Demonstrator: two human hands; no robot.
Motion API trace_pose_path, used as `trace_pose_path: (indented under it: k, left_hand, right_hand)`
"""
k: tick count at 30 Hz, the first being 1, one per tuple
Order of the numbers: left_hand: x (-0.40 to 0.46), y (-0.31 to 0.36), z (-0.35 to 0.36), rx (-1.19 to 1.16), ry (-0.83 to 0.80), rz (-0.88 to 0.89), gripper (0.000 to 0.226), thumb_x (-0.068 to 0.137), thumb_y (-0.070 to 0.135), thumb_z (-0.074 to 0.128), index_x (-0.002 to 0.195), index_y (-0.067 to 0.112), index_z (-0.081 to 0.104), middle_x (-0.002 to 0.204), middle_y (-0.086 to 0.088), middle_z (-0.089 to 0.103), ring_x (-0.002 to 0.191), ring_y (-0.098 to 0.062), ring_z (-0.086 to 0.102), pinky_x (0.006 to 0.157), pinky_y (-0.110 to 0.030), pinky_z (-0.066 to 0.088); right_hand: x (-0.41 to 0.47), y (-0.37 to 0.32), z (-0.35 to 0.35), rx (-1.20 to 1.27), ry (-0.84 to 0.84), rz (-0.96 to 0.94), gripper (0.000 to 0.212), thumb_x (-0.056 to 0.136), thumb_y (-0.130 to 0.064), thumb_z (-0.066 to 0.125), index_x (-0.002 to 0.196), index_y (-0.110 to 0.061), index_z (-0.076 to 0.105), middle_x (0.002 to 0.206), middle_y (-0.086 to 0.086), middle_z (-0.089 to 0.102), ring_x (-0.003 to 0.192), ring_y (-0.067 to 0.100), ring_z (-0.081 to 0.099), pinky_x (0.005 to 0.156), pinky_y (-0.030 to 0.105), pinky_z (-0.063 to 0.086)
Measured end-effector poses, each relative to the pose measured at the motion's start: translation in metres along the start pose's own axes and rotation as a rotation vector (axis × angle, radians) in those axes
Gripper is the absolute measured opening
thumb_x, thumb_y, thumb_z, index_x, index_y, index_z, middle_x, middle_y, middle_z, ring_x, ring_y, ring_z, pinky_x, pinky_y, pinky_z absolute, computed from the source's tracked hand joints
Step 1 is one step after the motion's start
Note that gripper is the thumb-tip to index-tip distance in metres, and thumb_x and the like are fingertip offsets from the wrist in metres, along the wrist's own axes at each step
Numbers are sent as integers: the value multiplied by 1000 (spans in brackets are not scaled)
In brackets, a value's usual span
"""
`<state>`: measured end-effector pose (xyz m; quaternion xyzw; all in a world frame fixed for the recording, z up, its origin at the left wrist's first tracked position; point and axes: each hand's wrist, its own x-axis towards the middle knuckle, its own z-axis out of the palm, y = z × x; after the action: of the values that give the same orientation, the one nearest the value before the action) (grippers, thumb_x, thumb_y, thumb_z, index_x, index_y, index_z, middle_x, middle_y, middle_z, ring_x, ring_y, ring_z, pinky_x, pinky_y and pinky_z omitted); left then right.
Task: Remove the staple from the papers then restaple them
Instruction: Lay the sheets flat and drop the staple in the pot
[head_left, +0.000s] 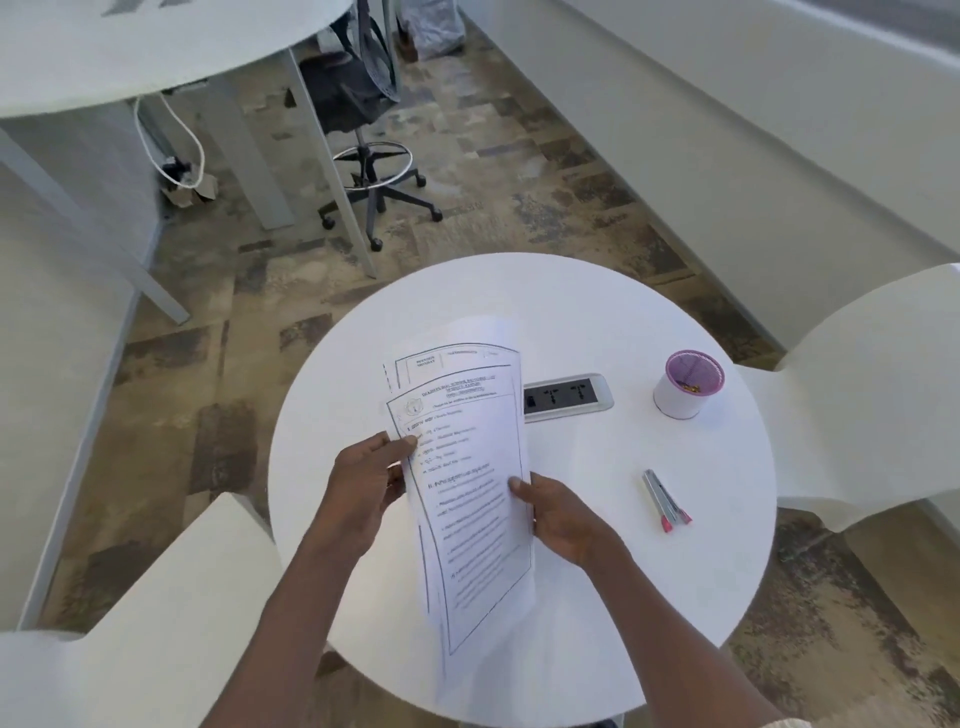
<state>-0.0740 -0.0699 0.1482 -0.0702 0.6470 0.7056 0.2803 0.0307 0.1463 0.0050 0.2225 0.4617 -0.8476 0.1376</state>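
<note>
Head view: both hands (363, 483) (561, 519) pinch papers' (467, 493) side edges

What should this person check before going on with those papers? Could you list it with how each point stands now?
1. Papers held by both the left hand and right hand: ok.
2. Sheets lined up: not ok, they are fanned apart.
3. Staple already out: cannot tell.
4. Stapler lying free on the table: ok.
5. Purple-rimmed cup standing apart from the papers: ok.

One stapler (666, 501), one cup (687, 384), two hands (several papers (467, 483), count unclear).
</note>
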Motion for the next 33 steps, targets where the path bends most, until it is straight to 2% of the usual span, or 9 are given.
trace_pose_path:
  k: [3,6,8,12,17,19,22,26,33]
  left_hand:
    - [17,-4,-29,93,64,5,14,92,8,63,92,10,77,91,-3,80,74,-12,74,63,-21,58]
    - [39,-17,-53,282,107,-12,10,91,9,66,92,8,76,92,-5,80,84,-20,76,76,-32,61]
    - [52,-30,-60,362,120,-30,7,89,7,69,86,5,75,87,-6,80,83,-25,76,81,-39,61]
    - [76,-57,-59,474,175,-30,22,84,5,75,77,-13,63,75,-15,73,73,-30,72,75,-44,63]
    - [96,-85,-46,605,217,-27,16,80,8,78,71,-3,69,73,-16,73,71,-34,73,72,-47,63]
    - [104,-96,-42,643,238,-36,14,79,10,78,71,2,71,73,-15,75,74,-37,74,76,-50,62]
    - [113,-109,-38,708,264,-51,16,80,12,78,67,5,70,70,-13,74,74,-37,72,76,-51,61]
    - [117,-119,-35,762,287,-50,15,80,12,78,70,3,71,70,-12,74,72,-37,71,76,-49,60]
    - [109,-123,-31,809,330,-31,16,80,11,75,81,-4,71,85,-17,75,81,-37,69,77,-42,55]
  right_hand:
    - [-3,3,8,-28,110,-27,36,86,-16,74,119,-3,68,120,17,71,111,34,68,90,42,57]
    - [-9,5,17,-296,361,-72,8,79,-14,80,78,-16,72,80,-4,76,71,14,72,62,22,54]
    - [-9,10,17,-452,496,-76,34,78,-11,78,58,-17,51,54,-14,53,48,5,47,47,14,37]
    - [-12,17,21,-725,651,-103,39,79,-5,69,64,-16,36,64,-1,34,60,15,30,54,29,25]
    - [-12,27,19,-812,829,-65,34,76,-8,71,61,-19,42,58,-7,41,60,19,40,52,23,31]
    - [-8,30,14,-848,837,-21,9,80,-8,68,85,-14,64,75,1,63,74,25,58,65,28,44]
    - [1,36,7,-941,818,26,38,86,-6,61,124,-10,62,113,12,70,106,30,66,85,29,49]
    - [10,41,4,-1051,804,6,32,85,3,51,114,-6,59,106,14,67,102,33,63,84,40,53]
    - [9,46,1,-1119,754,-23,33,89,-1,52,122,-1,56,117,11,58,110,31,58,90,35,47]
